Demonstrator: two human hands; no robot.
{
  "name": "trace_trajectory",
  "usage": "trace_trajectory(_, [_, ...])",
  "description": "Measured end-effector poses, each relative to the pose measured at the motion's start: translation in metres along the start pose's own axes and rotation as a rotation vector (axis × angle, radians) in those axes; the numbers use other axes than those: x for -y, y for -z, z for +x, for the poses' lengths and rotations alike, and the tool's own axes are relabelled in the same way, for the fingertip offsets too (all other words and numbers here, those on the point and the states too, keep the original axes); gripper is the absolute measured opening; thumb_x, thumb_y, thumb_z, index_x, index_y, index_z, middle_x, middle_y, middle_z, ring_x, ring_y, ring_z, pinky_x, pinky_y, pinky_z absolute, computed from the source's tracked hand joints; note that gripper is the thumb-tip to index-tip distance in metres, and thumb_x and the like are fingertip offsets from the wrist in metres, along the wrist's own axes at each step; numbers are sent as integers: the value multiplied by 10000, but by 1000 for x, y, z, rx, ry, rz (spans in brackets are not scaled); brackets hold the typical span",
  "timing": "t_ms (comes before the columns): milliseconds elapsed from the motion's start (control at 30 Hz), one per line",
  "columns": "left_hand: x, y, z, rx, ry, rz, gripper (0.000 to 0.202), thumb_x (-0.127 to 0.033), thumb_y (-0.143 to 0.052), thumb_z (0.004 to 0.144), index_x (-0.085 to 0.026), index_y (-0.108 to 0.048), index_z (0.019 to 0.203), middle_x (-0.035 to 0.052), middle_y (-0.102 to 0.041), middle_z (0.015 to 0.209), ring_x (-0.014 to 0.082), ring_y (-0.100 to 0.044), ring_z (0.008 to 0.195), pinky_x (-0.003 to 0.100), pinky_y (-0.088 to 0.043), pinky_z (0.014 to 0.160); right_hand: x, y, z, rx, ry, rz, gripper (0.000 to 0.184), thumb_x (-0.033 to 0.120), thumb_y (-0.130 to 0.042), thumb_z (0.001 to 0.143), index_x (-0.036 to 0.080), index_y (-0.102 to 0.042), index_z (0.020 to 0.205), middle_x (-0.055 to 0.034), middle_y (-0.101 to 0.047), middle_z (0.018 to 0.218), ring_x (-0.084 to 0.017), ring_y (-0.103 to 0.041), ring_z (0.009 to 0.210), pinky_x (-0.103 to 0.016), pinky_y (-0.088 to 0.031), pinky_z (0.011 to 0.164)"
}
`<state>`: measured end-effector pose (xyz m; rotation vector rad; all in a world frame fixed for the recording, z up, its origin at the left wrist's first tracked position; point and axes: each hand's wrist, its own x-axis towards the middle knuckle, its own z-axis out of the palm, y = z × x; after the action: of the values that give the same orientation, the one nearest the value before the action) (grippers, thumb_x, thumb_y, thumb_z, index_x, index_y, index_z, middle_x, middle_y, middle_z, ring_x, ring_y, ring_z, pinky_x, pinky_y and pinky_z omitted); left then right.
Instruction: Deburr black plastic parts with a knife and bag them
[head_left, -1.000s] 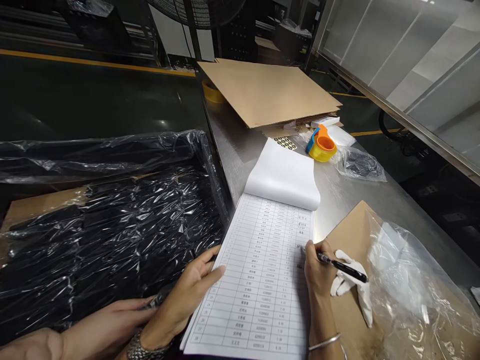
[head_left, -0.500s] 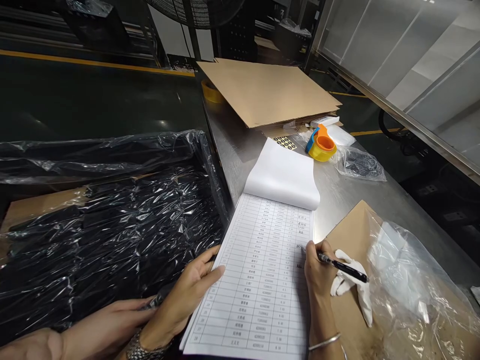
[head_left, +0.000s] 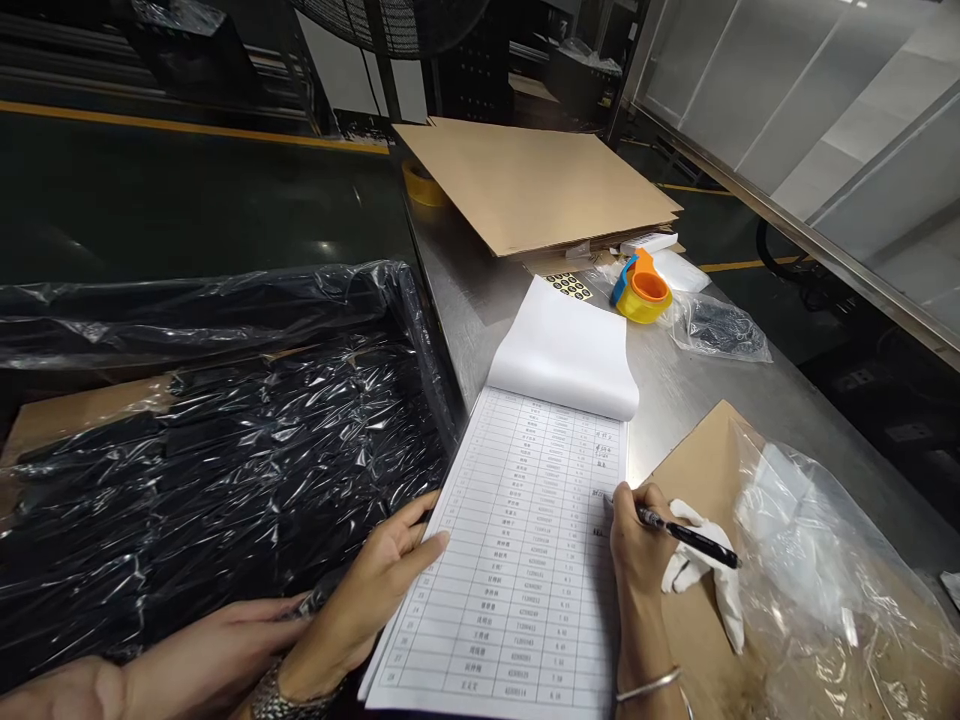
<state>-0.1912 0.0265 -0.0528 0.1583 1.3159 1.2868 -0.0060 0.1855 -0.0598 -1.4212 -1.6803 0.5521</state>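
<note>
My left hand (head_left: 386,575), with a patterned band at the wrist, grips the left edge of a stack of printed sheets (head_left: 487,590), its thumb on top. The top page is folded back and shows its blank white side. My right hand (head_left: 637,525), a silver bangle on its wrist, holds a black marker pen (head_left: 694,540). It rests at the sheet's right column, beside several handwritten marks. The pen's tip is hidden by my fingers. Under and beside this hand lies a white glove (head_left: 701,555) on cardboard.
Another person's hands (head_left: 217,640) lie at lower left over plastic-wrapped black goods (head_left: 247,480) in a box. The metal table (head_left: 480,310) carries cardboard sheets (head_left: 547,185), an orange-and-yellow tape dispenser (head_left: 643,288), round stickers (head_left: 570,286) and clear plastic bags (head_left: 817,560).
The pen in my right hand has shifted very slightly, its back end a little to the right. My left hand and the sheets stay in place.
</note>
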Motion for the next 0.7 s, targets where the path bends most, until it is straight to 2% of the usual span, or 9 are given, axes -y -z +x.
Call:
trace_trajectory(133, [-1,-2,0,2,3,4,737,-312,-673,734,-172,-302,1356,72,-718,874,267,-673,820,332,-532,665,0,-1,1,6,-11,3,337,204,-520,743,218,-274,513,93,-285,452,-76,-290,445,-229,-270,480])
trace_trajectory(333, [-3,-8,-3,-77,-21,-24,735,-375,-696,696,-166,-371,1321,75,-722,857,263,-679,779,319,-534,631,1,0,1,23,-24,4,342,189,-510,734,220,-250,514,93,-266,452,-74,-278,441,-228,-264,472])
trace_trajectory(500, [-4,-9,-3,-79,-12,-26,746,-371,-712,671,-165,-388,1311,74,-725,855,260,-678,778,316,-534,634,1,0,1,2,-25,4,332,217,-521,745,218,-284,512,89,-292,458,-78,-293,456,-231,-273,483])
trace_trajectory(700, [-4,-8,-3,-78,-11,-7,746,-369,-699,688,-166,-365,1323,69,-726,845,254,-679,775,301,-527,620,1,1,0,4,-37,4,335,182,-507,723,224,-247,516,91,-262,459,-77,-270,449,-234,-256,463])
